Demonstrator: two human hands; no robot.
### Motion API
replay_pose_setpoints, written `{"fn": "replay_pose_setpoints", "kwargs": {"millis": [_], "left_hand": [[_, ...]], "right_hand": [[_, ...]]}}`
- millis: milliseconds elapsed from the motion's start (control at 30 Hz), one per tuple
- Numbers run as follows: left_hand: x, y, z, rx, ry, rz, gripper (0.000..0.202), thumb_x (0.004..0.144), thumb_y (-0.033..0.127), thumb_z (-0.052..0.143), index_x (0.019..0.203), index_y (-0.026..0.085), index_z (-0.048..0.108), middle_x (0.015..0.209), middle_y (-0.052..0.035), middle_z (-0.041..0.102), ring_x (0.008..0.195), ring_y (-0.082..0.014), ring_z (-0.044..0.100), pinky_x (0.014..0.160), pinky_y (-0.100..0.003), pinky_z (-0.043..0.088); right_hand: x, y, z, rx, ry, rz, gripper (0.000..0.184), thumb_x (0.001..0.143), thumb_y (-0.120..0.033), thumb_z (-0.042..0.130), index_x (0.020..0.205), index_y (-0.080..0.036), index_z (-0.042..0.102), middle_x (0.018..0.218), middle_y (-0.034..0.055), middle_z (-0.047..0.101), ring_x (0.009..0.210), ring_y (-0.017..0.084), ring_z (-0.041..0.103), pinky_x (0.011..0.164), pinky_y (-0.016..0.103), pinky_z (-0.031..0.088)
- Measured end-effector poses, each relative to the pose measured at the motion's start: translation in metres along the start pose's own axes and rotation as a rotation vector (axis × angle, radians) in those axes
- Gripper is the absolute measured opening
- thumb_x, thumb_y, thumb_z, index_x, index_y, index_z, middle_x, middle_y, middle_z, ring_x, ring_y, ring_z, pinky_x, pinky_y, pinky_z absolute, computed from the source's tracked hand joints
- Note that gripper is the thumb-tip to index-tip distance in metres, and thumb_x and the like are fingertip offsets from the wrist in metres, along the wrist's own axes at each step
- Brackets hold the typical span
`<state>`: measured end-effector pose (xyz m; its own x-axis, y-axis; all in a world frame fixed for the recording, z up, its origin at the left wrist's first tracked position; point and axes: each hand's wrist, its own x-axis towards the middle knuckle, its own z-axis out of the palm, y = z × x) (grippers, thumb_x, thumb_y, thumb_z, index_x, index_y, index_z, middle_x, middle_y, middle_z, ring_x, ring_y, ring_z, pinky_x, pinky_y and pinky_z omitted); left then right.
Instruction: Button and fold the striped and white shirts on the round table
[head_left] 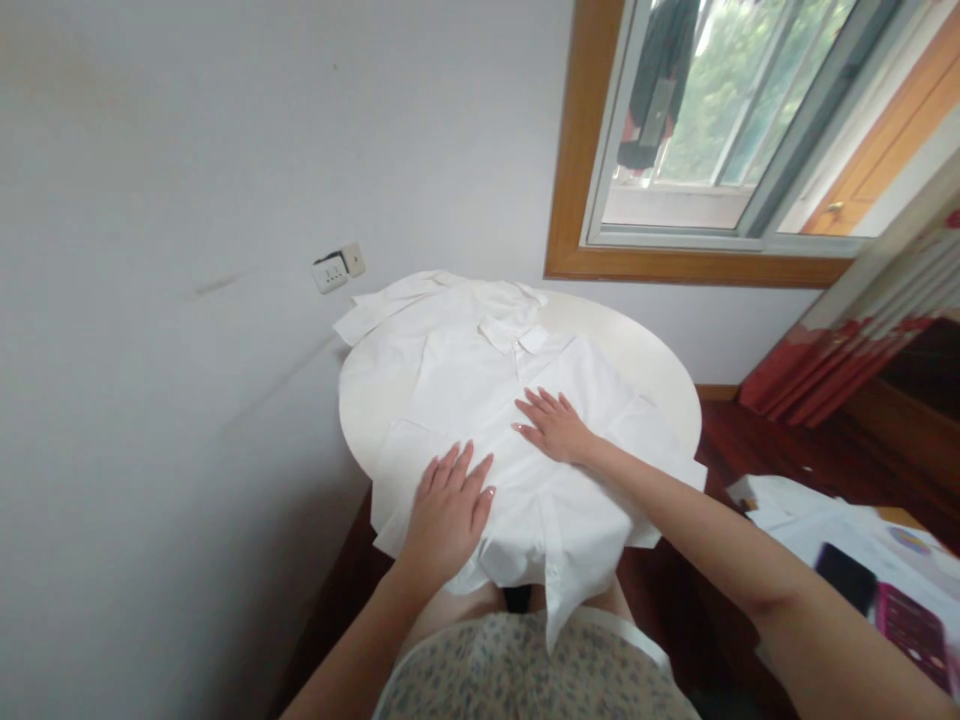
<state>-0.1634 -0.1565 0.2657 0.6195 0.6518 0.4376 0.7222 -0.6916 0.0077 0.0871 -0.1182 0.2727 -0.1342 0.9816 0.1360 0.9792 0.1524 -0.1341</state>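
A white collared shirt (480, 390) lies spread front-up on a small round white table (645, 360), its hem hanging over the near edge toward my lap. My left hand (450, 505) rests flat on the shirt's lower left part, fingers stretched out and slightly apart. My right hand (551, 425) lies flat on the middle of the shirt near the button placket, fingers extended. Neither hand holds anything. The collar (514, 335) points toward the wall, and a sleeve (382, 310) drapes over the table's far left edge.
A grey wall with a socket plate (337, 268) stands close on the left. A wood-framed window (712, 130) is behind the table. At the right lie papers, a dark phone (846, 572) and a pink calculator (911, 630). A red-striped curtain (847, 340) hangs at the right.
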Motion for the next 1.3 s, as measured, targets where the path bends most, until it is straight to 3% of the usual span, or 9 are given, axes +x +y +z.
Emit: {"fn": "replay_pose_setpoints", "kwargs": {"millis": [233,400,600,700,800,933,1033,1300], "left_hand": [[0.001,-0.002,0.000,0.020,-0.018,0.006,0.043,0.093,0.037,0.042,0.134,0.026,0.052,0.146,-0.0076,0.042,0.136,-0.0270,0.036,0.110,-0.048,0.033],[-0.001,-0.004,0.000,0.053,-0.012,0.028,0.045,0.093,0.035,0.043,0.136,0.026,0.049,0.147,-0.0082,0.041,0.137,-0.0268,0.035,0.110,-0.048,0.033],[-0.004,-0.004,-0.002,0.074,-0.006,0.027,0.045,0.093,0.035,0.044,0.136,0.027,0.049,0.147,-0.0085,0.041,0.137,-0.0275,0.036,0.110,-0.049,0.032],[-0.005,-0.004,-0.002,0.064,-0.012,0.022,0.045,0.093,0.035,0.043,0.137,0.027,0.049,0.147,-0.0090,0.040,0.137,-0.0279,0.035,0.110,-0.050,0.032],[-0.005,-0.004,-0.001,0.039,-0.007,0.016,0.045,0.092,0.034,0.044,0.136,0.027,0.049,0.146,-0.0093,0.041,0.136,-0.0287,0.036,0.109,-0.051,0.032],[-0.004,-0.004,-0.002,0.029,0.010,0.024,0.044,0.091,0.033,0.045,0.135,0.026,0.051,0.145,-0.0097,0.043,0.135,-0.0293,0.038,0.109,-0.051,0.034],[-0.004,-0.004,-0.004,0.033,-0.005,0.033,0.045,0.092,0.032,0.044,0.136,0.026,0.050,0.146,-0.0099,0.041,0.136,-0.0289,0.036,0.109,-0.051,0.033],[-0.004,-0.005,-0.004,0.021,-0.035,0.031,0.048,0.091,0.030,0.045,0.138,0.024,0.047,0.148,-0.0090,0.037,0.139,-0.0277,0.031,0.112,-0.048,0.030]], "right_hand": [[0.014,0.123,-0.008,-0.137,-0.027,0.251,0.066,0.095,-0.059,0.016,0.148,-0.022,0.031,0.155,0.0041,0.022,0.143,0.023,0.021,0.116,0.044,0.020],[0.021,0.161,-0.008,-0.170,-0.028,0.355,0.066,0.094,-0.061,0.014,0.148,-0.026,0.029,0.156,0.0022,0.021,0.144,0.022,0.019,0.116,0.046,0.019],[0.031,0.170,-0.009,-0.164,-0.053,0.456,0.065,0.094,-0.061,0.011,0.149,-0.030,0.025,0.157,-0.0008,0.015,0.144,0.024,0.018,0.114,0.056,0.018],[0.036,0.167,-0.014,-0.230,-0.067,0.458,0.061,0.095,-0.056,0.013,0.148,-0.029,0.028,0.156,0.0008,0.020,0.144,0.025,0.018,0.113,0.059,0.014],[0.045,0.153,-0.019,-0.324,-0.009,0.380,0.058,0.096,-0.050,0.022,0.146,-0.025,0.033,0.155,0.0051,0.024,0.144,0.028,0.015,0.113,0.060,0.008],[0.065,0.119,-0.012,-0.223,0.023,0.209,0.060,0.095,-0.055,0.024,0.147,-0.027,0.030,0.156,0.0055,0.020,0.144,0.026,0.017,0.114,0.052,0.017],[0.081,0.105,-0.001,-0.127,-0.011,0.231,0.059,0.096,-0.055,0.018,0.147,-0.028,0.032,0.155,0.0037,0.022,0.143,0.025,0.019,0.114,0.050,0.018],[0.118,0.130,0.008,-0.095,0.045,0.432,0.069,0.095,-0.059,0.017,0.147,-0.016,0.031,0.154,0.0122,0.024,0.143,0.027,0.019,0.115,0.050,0.015]]}}
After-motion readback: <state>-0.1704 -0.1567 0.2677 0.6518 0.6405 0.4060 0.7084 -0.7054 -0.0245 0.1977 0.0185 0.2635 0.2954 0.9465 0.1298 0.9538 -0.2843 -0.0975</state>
